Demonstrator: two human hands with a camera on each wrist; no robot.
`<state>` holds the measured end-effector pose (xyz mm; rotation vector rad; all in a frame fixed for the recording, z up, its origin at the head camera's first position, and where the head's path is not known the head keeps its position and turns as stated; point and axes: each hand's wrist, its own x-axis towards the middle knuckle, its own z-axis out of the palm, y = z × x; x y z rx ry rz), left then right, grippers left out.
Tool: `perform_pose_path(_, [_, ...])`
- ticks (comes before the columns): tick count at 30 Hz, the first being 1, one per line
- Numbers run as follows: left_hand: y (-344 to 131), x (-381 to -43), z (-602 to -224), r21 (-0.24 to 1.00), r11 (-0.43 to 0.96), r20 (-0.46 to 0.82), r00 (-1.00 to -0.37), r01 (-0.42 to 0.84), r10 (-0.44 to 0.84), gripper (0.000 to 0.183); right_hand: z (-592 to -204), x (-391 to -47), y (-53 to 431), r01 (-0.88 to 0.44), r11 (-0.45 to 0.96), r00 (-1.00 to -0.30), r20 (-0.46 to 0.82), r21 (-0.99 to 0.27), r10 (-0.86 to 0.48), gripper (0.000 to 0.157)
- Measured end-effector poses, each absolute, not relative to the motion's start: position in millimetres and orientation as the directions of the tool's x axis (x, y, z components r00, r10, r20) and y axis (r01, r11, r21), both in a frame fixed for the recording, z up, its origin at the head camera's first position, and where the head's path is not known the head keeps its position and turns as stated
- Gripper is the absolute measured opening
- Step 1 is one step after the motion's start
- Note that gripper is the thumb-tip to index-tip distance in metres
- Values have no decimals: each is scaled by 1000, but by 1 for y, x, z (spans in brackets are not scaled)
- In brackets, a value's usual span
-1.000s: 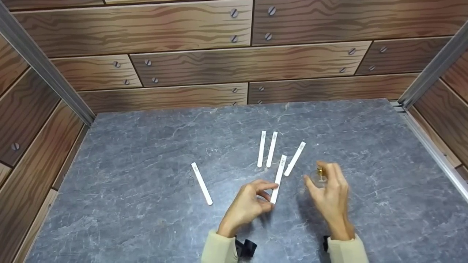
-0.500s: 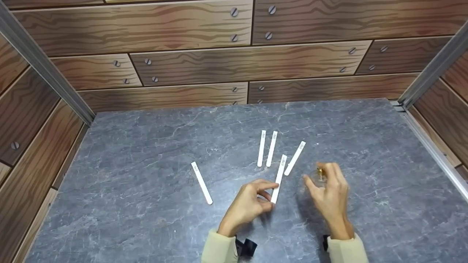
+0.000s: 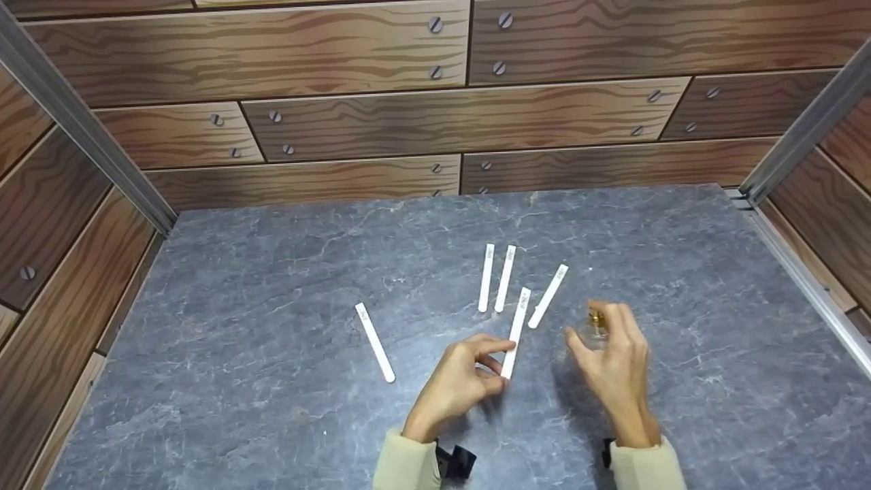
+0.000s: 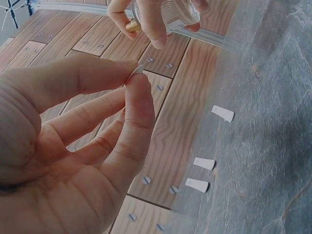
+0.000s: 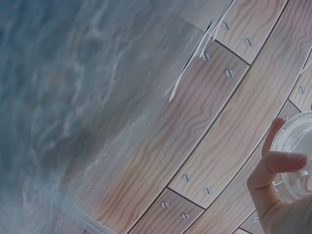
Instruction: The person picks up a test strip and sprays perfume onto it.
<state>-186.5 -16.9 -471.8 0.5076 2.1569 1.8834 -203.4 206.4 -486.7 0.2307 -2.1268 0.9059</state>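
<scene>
My left hand (image 3: 456, 384) pinches the near end of a white perfume test strip (image 3: 520, 313) between thumb and fingers. In the left wrist view this strip (image 4: 137, 70) appears nearly edge-on at the fingertips. To its right, my right hand (image 3: 618, 361) grips a clear glass perfume bottle (image 3: 597, 333) with a gold spray top, the index finger at the top. The right wrist view shows the round, ridged base of the bottle (image 5: 291, 136) with fingers curled about it. Much of the bottle is hidden by the hand in the head view.
Two test strips, a left one (image 3: 486, 279) and a right one (image 3: 505, 279), lie side by side beyond the left hand. Another strip (image 3: 548, 297) lies slanted between the hands, and one more (image 3: 375, 344) lies apart at left. Wood-patterned walls (image 3: 354, 126) enclose the grey marbled table (image 3: 258, 286).
Both hands keep nearly the same place and hold. The test strip in the left hand has shifted very slightly to the left.
</scene>
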Motion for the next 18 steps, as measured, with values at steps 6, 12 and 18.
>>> perform_pose_path(6, [-19, -186, -473, 984, 135, 56, -914, 120, 401, 53, -486, -204, 208, -443, 734, -662, 740, -515, 119, 44])
perform_pose_path(12, [-17, -187, -473, 983, 134, 61, -915, 124, 399, 53, -486, -203, 209, -446, 737, -659, 744, -508, 114, 45])
perform_pose_path(18, [-18, -187, -474, 984, 137, 50, -920, 112, 389, 54, -486, -203, 209, -448, 732, -661, 741, -514, 116, 45])
